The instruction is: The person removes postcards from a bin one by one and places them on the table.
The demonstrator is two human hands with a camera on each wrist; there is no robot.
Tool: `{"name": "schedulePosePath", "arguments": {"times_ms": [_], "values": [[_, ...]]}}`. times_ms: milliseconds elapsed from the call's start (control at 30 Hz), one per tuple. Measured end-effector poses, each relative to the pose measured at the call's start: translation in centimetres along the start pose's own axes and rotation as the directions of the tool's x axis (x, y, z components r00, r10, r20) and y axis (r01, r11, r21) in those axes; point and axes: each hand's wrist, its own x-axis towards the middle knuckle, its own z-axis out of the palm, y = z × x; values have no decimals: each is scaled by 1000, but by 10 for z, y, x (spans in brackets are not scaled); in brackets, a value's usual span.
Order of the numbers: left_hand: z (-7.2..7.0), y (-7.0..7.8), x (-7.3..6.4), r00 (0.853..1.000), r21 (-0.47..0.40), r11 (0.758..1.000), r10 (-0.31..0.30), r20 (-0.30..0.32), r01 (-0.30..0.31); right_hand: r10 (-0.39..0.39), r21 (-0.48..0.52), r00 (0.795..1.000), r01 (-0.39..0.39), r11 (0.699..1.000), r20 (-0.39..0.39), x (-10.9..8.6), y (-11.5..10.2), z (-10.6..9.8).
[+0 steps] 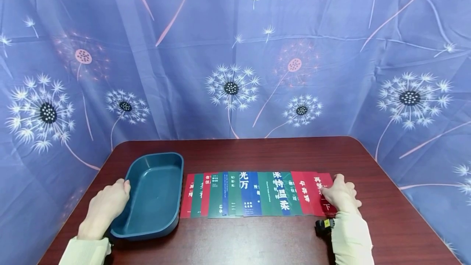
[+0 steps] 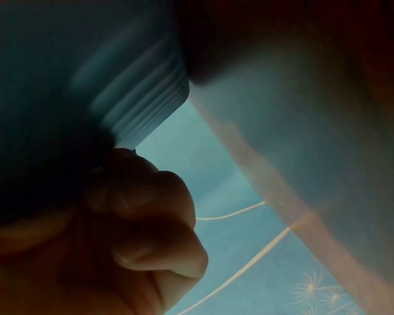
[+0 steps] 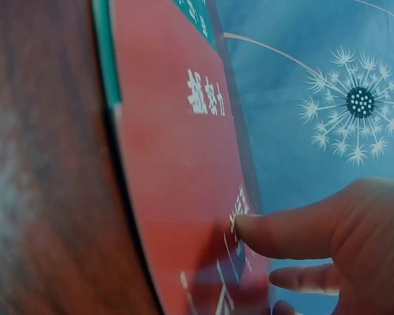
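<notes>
At the left, my left hand (image 1: 106,205) grips the side rim of a dark blue rectangular plastic tray (image 1: 156,191). In the left wrist view its curled fingers (image 2: 164,223) lie below the tray's dark ridged side (image 2: 141,92). My right hand (image 1: 343,193) is at the right end of a row of overlapping red, green and blue cards (image 1: 270,193) printed with white characters. The right wrist view shows the thumb touching the face of the end red card (image 3: 177,177), with the other fingertips (image 3: 292,277) by its far edge.
The dark red-brown wooden table (image 1: 243,240) carries the tray and the cards. Behind and beside it hangs a blue cloth (image 1: 191,72) with a dandelion print. A small black device (image 1: 324,226) sits at my right wrist, by the near edge of the cards.
</notes>
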Motion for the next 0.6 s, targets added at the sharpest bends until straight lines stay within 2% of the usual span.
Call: {"name": "schedulePosePath", "arguments": {"times_ms": [400, 600], "values": [[3, 5, -4, 996, -13, 1000, 22, -85, -23, -5, -25, 999, 4, 1000, -48, -1, 0, -3], [0, 4, -5, 997, -11, 1000, 8, -75, -9, -22, -12, 998, 21, 1000, -66, -2, -2, -1]]}}
